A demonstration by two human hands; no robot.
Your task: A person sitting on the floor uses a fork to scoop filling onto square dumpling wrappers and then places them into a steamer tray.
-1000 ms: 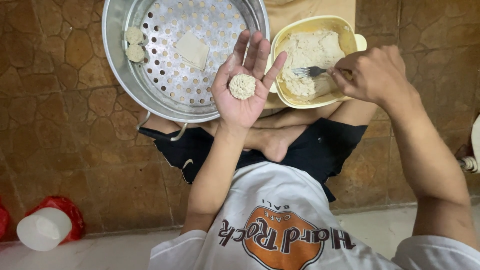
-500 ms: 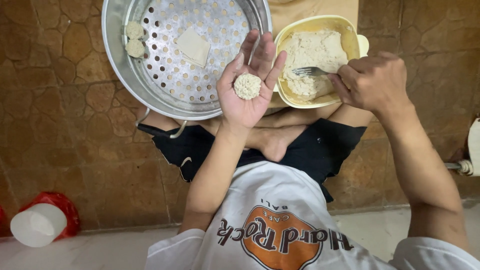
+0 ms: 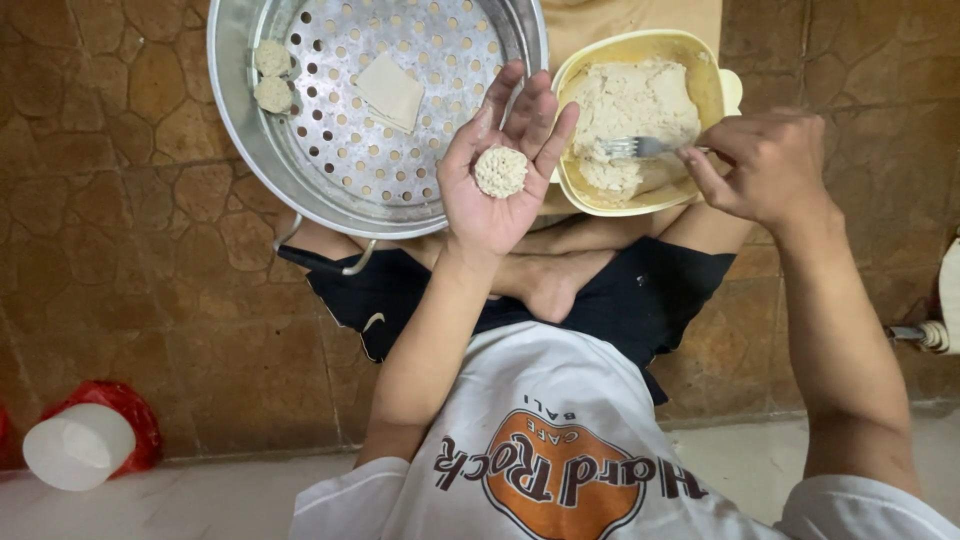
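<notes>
My left hand [image 3: 500, 170] is held palm up with its fingers spread, and a small round filled dumpling [image 3: 500, 171] rests in the palm. My right hand [image 3: 765, 165] grips the handle of a fork [image 3: 640, 147], whose tines lie in the pale filling [image 3: 625, 115] inside a cream plastic bowl [image 3: 700, 55]. To the left stands a perforated metal steamer pan [image 3: 250, 130]. Two finished dumplings [image 3: 272, 75] sit at the pan's left side, and a flat square wrapper [image 3: 390, 90] lies near its middle.
I sit cross-legged on a brown stone-pattern tiled floor [image 3: 120, 250], with the pan and bowl in front of my legs. A white lidded container with a red bag [image 3: 85, 440] lies at the lower left. A white object [image 3: 945, 300] shows at the right edge.
My left hand has barely shifted and still carries the dumpling. My right hand has drawn the fork slightly back to the right in the bowl.
</notes>
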